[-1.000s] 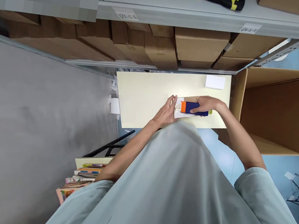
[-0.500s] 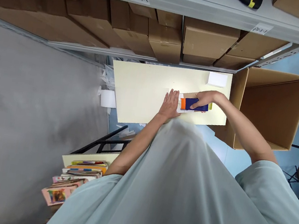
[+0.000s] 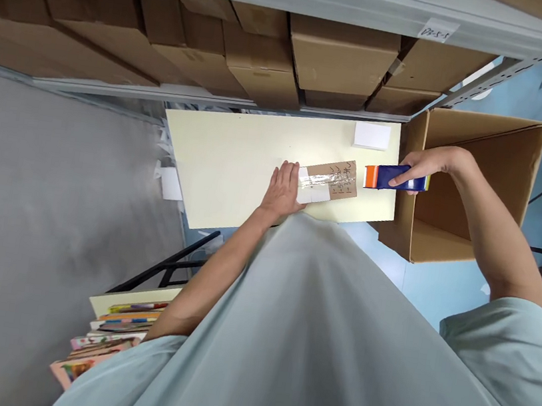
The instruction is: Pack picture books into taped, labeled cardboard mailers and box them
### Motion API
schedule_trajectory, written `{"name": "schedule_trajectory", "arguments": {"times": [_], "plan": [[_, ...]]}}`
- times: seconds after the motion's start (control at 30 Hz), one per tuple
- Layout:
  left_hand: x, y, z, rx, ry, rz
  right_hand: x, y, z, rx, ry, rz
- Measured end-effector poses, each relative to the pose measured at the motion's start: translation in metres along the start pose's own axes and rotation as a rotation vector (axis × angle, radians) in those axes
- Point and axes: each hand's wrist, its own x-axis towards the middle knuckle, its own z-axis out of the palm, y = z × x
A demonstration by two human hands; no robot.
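My right hand grips a small dark-blue box with an orange and white end, thumb across its top. It is held over the table's right end, beside the big carton. My left hand lies with fingers stretched out at the left end of a brown cardboard package. That package has clear tape, a white patch and handwriting on it, and lies on the pale table. A gap separates the blue box from the package.
An open, large carton stands at the table's right. A white slip or small box lies at the table's back edge. Brown boxes fill the shelf behind. Books are stacked at lower left, near a grey wall.
My right hand has moved right with the blue box, off the cardboard package, uncovering its tape and handwriting. My left hand stays at the package's end. The whole view has shifted somewhat.
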Motion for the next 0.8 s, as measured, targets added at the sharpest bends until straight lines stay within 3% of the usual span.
{"name": "schedule_trajectory", "arguments": {"times": [0.17,0.37,0.47,0.6,0.7,0.8], "plan": [[0.004,0.009,-0.004,0.002,-0.016,-0.040,0.042,0.003,-0.001,0.011,-0.053,0.046],[0.007,0.020,-0.007,0.025,0.015,-0.050,0.072,-0.005,0.003,0.010,-0.058,-0.016],[0.024,0.042,0.003,0.049,-0.005,-0.011,0.076,0.000,0.004,0.020,-0.065,-0.087],[0.066,0.087,0.035,0.052,-0.075,0.108,0.076,0.000,0.011,0.060,-0.074,-0.141],[0.090,0.113,0.055,0.030,-0.044,0.138,0.070,0.001,0.020,0.089,-0.057,-0.155],[0.090,0.122,0.050,0.009,-0.020,0.195,0.049,0.006,0.027,0.126,-0.008,-0.182]]}}
